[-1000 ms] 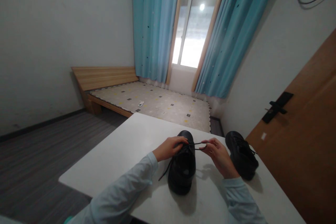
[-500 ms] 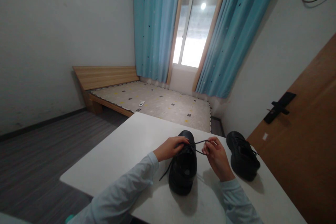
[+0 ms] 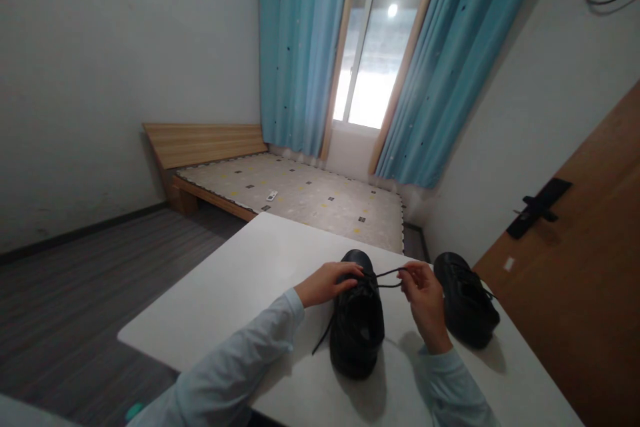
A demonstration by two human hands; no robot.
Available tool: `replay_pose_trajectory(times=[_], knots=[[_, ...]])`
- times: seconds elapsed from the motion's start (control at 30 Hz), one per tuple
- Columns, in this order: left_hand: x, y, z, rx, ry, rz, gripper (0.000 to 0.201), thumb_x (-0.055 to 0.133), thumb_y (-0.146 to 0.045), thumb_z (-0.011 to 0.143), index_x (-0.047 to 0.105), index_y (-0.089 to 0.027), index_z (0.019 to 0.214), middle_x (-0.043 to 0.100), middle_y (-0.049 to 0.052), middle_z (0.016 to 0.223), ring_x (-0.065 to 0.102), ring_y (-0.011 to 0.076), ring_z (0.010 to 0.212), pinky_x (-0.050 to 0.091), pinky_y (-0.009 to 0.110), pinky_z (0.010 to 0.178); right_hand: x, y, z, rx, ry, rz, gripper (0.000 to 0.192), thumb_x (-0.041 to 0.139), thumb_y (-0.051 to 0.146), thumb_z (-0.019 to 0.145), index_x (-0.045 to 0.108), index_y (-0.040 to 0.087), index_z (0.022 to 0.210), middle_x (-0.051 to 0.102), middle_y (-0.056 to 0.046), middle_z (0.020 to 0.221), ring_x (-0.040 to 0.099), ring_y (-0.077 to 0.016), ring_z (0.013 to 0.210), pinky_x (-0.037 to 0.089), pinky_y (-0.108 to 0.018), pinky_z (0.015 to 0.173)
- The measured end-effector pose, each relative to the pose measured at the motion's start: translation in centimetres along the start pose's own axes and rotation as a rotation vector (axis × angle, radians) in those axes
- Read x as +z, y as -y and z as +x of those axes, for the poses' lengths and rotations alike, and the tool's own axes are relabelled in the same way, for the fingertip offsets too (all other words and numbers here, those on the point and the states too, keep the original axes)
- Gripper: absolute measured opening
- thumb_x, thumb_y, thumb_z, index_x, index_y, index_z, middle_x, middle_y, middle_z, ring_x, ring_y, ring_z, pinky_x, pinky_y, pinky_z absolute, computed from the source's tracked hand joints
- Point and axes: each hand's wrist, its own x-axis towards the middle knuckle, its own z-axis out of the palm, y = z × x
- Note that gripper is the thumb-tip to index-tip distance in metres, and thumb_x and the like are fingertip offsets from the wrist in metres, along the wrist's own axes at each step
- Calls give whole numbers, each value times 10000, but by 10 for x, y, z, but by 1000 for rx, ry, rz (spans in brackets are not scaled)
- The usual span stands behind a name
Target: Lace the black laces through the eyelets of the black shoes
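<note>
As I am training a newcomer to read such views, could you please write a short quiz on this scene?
1. Which does the right hand hold?
a) a curtain
b) a black lace
c) the door handle
2. True or false: the left hand is on the shoe nearer the door.
3. Fill in: the small white object lies on the ____.
Key: 1 b; 2 false, it is on the other shoe; 3 mattress.
</note>
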Motion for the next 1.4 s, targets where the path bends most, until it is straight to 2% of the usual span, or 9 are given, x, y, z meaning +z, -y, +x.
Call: replay_pose_trajectory(times=[0.1, 0.2, 0.3, 0.43, 0.67, 0.83, 1.07, 1.23, 1.4], knots=[[0, 2, 0, 4, -1, -3, 246, 504, -263, 862, 599, -210, 1082, 581, 44, 1229, 518, 171, 1152, 348, 302, 1026, -1, 0, 0, 64, 38, 85, 214, 642, 344, 753, 481, 212, 800, 600, 4, 740, 566, -110, 480, 429, -220, 378], [1, 3, 0, 6, -7, -4, 248, 508, -271, 861, 601, -212, 1084, 589, 42, 1216, 518, 169, 1154, 346, 296, 1027, 3, 3, -2, 59, 90, 184, 192, 608, 348, 793, 471, 213, 800, 629, -32, 871, 663, -184, 721, 558, -335, 590], [1, 3, 0, 11, -11, -6, 255, 504, -281, 864, 601, -205, 1087, 585, 46, 1222, 519, 166, 1154, 346, 280, 1023, 7, 7, -5, -32, 78, 158, 143, 587, 310, 815, 481, 214, 805, 624, -52, 960, 653, -200, 850, 535, -409, 768], [0, 2, 0, 14, -13, -10, 256, 498, -299, 867, 603, -204, 1081, 584, 49, 1222, 521, 169, 1150, 348, 280, 1019, 7, 11, -7, -221, -9, -59, 68, 562, 223, 807, 495, 220, 818, 581, -74, 1076, 582, -215, 991, 473, -393, 834], [-1, 2, -1, 23, -8, -13, 246, 501, -272, 865, 596, -198, 1079, 586, 52, 1217, 526, 160, 1142, 356, 275, 1010, -14, 9, -2, -376, -80, -556, 337, 484, 107, 693, 540, 218, 1007, 556, -70, 985, 498, -203, 790, 417, -350, 669], [-2, 0, -2, 23, -12, -21, 244, 495, -274, 868, 597, -203, 1078, 590, 49, 1210, 527, 161, 1140, 356, 282, 1010, -14, 5, 0, -361, 123, -450, 293, 501, 277, 818, 528, 236, 1106, 522, -94, 1195, 466, -266, 1116, 432, -408, 839], [-3, -2, -1, 25, -125, 33, 224, 569, -298, 825, 619, -206, 1022, 630, 48, 1104, 526, 182, 1094, 370, 315, 977, 6, -21, -15, -246, 590, -489, 692, 640, 437, 742, 348, 233, 1335, 364, -109, 1410, 309, -289, 1314, 246, -492, 1082], [-5, -4, 0, 12, -201, 95, 153, 635, -333, 773, 663, -187, 808, 629, 54, 947, 533, 190, 981, 378, 324, 921, 16, -26, -21, -181, 594, -434, 655, 598, 420, 780, 317, 220, 1337, 371, -118, 1395, 324, -264, 1307, 256, -474, 1084], [-3, -8, -1, -26, -186, 120, 198, 682, -370, 722, 673, -183, 788, 607, 54, 893, 514, 196, 947, 381, 307, 874, 19, -23, -21, -174, 572, -418, 627, 599, 394, 780, 329, 222, 1320, 393, -113, 1368, 353, -264, 1284, 272, -462, 1075]])
